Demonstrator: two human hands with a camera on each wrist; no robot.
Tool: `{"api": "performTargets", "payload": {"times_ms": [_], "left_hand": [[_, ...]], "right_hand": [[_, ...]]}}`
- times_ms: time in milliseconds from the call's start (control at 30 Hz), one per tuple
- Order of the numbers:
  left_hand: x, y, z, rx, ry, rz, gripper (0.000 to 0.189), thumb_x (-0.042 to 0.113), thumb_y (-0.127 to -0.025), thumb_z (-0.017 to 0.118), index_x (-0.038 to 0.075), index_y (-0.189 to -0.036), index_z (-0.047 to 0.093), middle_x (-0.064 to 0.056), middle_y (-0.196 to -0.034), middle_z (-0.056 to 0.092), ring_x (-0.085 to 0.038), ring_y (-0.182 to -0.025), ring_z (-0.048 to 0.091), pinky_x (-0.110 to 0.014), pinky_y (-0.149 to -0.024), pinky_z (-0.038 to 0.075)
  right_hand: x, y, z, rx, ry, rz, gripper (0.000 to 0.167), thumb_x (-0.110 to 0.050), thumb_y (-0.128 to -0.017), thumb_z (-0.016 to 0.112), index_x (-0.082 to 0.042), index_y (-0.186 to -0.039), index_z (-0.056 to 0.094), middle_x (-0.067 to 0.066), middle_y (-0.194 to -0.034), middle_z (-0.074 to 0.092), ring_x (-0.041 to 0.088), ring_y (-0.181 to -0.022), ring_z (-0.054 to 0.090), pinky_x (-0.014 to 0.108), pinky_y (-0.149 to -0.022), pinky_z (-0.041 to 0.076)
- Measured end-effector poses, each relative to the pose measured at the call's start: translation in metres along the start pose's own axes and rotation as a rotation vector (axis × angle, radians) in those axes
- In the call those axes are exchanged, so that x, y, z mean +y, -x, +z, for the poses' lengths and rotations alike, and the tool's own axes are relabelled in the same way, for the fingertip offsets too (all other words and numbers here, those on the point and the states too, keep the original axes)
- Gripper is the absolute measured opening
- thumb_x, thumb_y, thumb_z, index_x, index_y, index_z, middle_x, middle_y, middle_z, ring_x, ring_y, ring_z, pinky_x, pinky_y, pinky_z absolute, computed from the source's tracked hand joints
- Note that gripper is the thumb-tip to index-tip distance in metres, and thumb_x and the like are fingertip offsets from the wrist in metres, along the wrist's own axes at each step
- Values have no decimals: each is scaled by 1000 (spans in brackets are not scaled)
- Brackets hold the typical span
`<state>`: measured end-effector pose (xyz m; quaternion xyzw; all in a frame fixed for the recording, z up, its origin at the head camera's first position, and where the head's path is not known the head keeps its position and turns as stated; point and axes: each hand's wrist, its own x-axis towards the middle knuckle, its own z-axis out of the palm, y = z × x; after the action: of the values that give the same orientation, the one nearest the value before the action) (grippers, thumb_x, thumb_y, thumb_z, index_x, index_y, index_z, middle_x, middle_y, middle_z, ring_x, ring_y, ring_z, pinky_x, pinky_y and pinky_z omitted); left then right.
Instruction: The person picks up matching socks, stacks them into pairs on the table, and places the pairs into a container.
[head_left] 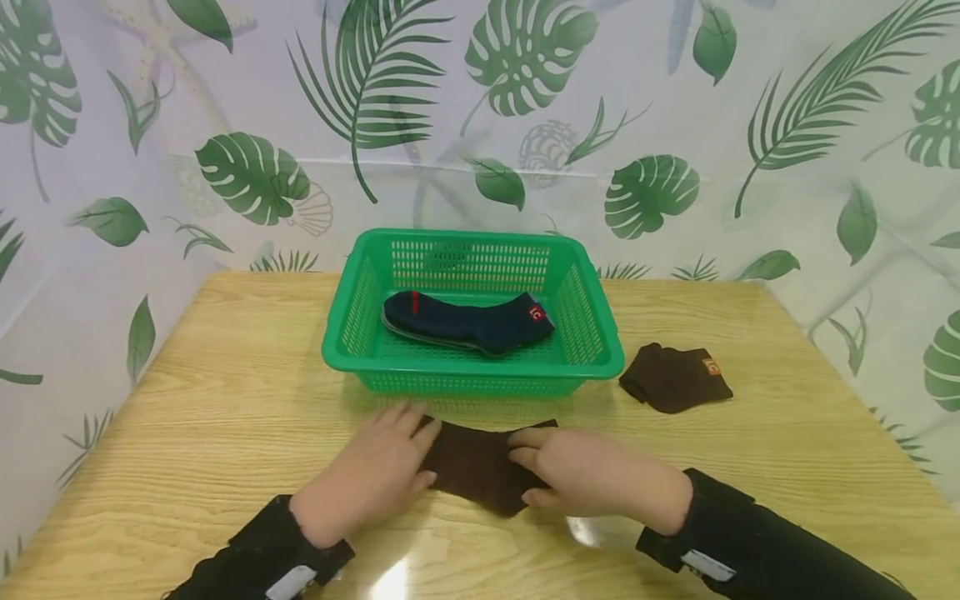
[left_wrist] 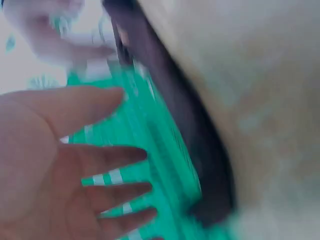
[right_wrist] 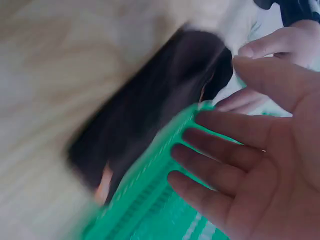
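A dark brown sock (head_left: pixel 480 465) lies on the table in front of the basket, its two ends partly covered by my hands. My left hand (head_left: pixel 386 462) is at its left end with fingers fairly straight. Over the right end is my right hand (head_left: pixel 581 471), fingers extended. Both wrist views, though blurred, show spread fingers and the brown sock (left_wrist: pixel 185 110) beyond them; nothing is pinched there. A second brown sock (head_left: pixel 671 379) with an orange tag lies to the right. Whether my fingertips press the cloth is hard to tell.
Behind the hands stands a green plastic basket (head_left: pixel 483 385) holding dark navy socks (head_left: pixel 468 323) with a red tag. The wood-grain table (head_left: pixel 225 400) ends at a leaf-patterned backdrop (head_left: pixel 450 192) at the back and sides.
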<state>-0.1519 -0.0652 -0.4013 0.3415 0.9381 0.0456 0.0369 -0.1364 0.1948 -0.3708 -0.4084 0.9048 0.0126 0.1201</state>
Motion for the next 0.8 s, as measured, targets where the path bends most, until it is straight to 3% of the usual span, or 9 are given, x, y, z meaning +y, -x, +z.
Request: {"api": "performTargets", "payload": {"times_ms": [67, 133, 233, 333, 567, 733, 800], "left_hand": [[9, -2, 5, -71, 22, 67, 70, 45, -92, 64, 4, -145, 44, -22, -151, 35, -41, -139, 32, -57, -109, 31], [13, -3, 9, -190, 33, 77, 79, 55, -91, 58, 10, -152, 34, -21, -157, 23, -39, -144, 22, -59, -111, 25], [9, 0, 13, -338, 22, 20, 90, 68, -86, 54, 22, -156, 21, -19, -160, 10, -37, -147, 10, -63, -112, 17], [-1, 5, 11, -424, 25, -11, 93, 74, -82, 52, 32, -157, 16, -18, -161, 0, -36, -148, 1, -65, -112, 10], [-25, 11, 4, -443, 186, 58, 88, 70, -82, 56, 38, -155, 18, -18, -161, -6, -37, -147, -7, -62, -113, 9], [-32, 11, 0, -491, 259, 93, 86, 66, -85, 57, 35, -156, 18, -20, -160, -10, -39, -146, -10, -65, -112, 4], [-30, 9, -3, -485, 272, 91, 83, 63, -87, 58, 31, -155, 24, -22, -160, -4, -40, -146, -6, -64, -112, 7]], "right_hand": [[-7, -7, 3, -36, -10, 9, 61, -38, -92, 66, 0, -137, 52, 16, -144, 47, 28, -125, 52, 38, -97, 48], [-11, -12, 8, -127, -63, 40, 77, -48, -91, 64, -5, -149, 37, 14, -155, 32, 30, -138, 37, 41, -105, 41], [-13, -13, 15, -261, -145, 96, 95, -63, -85, 61, -17, -157, 19, 8, -163, 10, 30, -147, 13, 51, -111, 30], [-12, -8, 21, -336, -193, 110, 104, -71, -79, 59, -28, -158, 8, 3, -163, -7, 30, -148, -5, 59, -113, 19], [-7, 5, 33, -334, -197, 85, 113, -80, -73, 56, -34, -156, -4, 3, -160, -22, 31, -145, -19, 66, -111, -1], [-2, 14, 41, -306, -205, 42, 108, -79, -75, 53, -35, -156, -3, 6, -160, -23, 34, -145, -21, 67, -110, -3], [0, 14, 43, -293, -230, 20, 105, -78, -77, 53, -35, -156, -1, 8, -160, -21, 35, -145, -20, 67, -110, -2]]}}
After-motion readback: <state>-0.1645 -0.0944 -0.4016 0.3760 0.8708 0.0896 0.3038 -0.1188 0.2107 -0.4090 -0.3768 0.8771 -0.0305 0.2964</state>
